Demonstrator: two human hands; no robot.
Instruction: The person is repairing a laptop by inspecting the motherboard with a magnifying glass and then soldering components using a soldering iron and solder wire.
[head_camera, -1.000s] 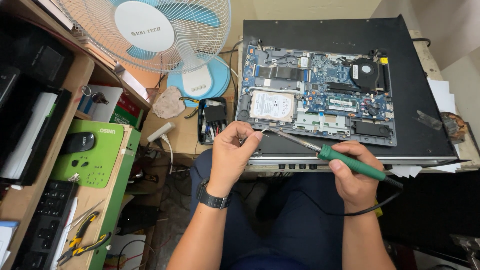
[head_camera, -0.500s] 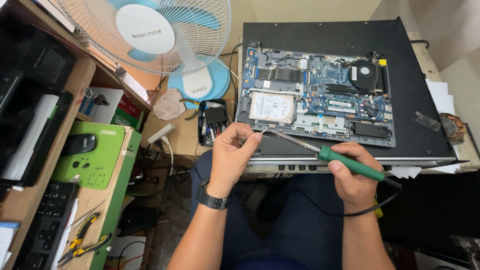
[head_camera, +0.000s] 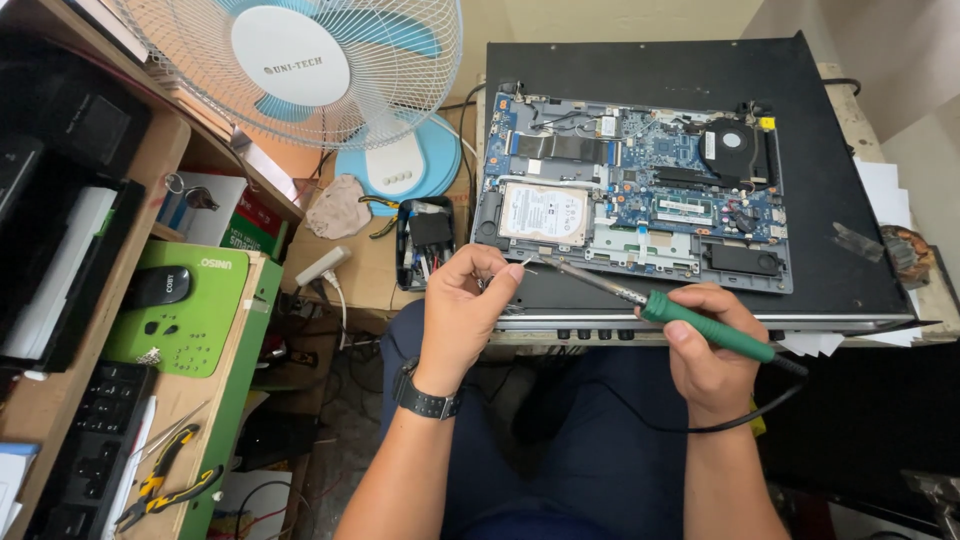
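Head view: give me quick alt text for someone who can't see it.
The right hand holds a green-handled soldering iron, its tip meeting something small pinched in the left hand, in front of an opened laptop. A fan stands left.

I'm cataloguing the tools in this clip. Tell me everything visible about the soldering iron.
The soldering iron has a green handle, a dark collar and a slim metal shaft ending in a fine tip. A black cord runs from its rear and loops below. The right hand grips the handle, tilting the tip up-left toward the left hand, whose fingertips pinch something too small to identify. It hangs over the front edge of the opened laptop.
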